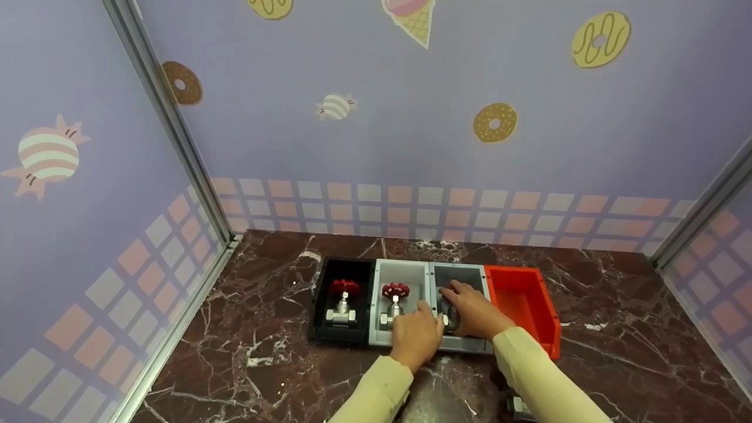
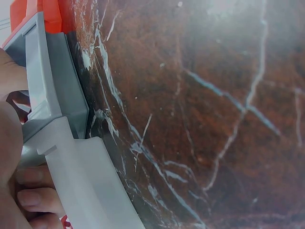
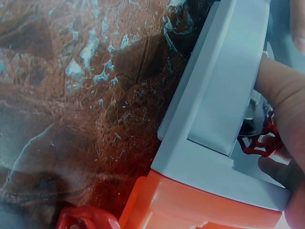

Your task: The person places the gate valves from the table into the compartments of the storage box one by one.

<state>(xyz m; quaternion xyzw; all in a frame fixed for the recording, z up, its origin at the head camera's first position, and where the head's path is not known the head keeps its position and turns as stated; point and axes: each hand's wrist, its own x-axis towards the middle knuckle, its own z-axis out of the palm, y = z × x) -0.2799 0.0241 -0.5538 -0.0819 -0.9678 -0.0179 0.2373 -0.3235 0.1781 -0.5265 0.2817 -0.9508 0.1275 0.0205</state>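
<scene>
A row of joined bins stands on the marble-patterned table. My right hand (image 1: 476, 311) reaches into the grey bin (image 1: 461, 272) and grips a valve with a red handwheel (image 3: 262, 143); fingers hide much of it. My left hand (image 1: 418, 335) lies over the front of the white bin (image 1: 402, 267), beside the wall it shares with the grey one. Its fingers (image 2: 40, 198) curl down inside the white bin; whether they hold anything is hidden. Just behind this hand, a metal valve with a red handwheel (image 1: 395, 291) stands in the white bin.
At the left end, a black bin (image 1: 320, 299) contains another red-wheeled valve (image 1: 341, 316). An orange-red bin (image 1: 520, 294) forms the right end. Under my right forearm, another valve (image 1: 518, 405) lies on the table (image 1: 264, 364). Patterned walls (image 1: 376, 158) enclose the back and sides.
</scene>
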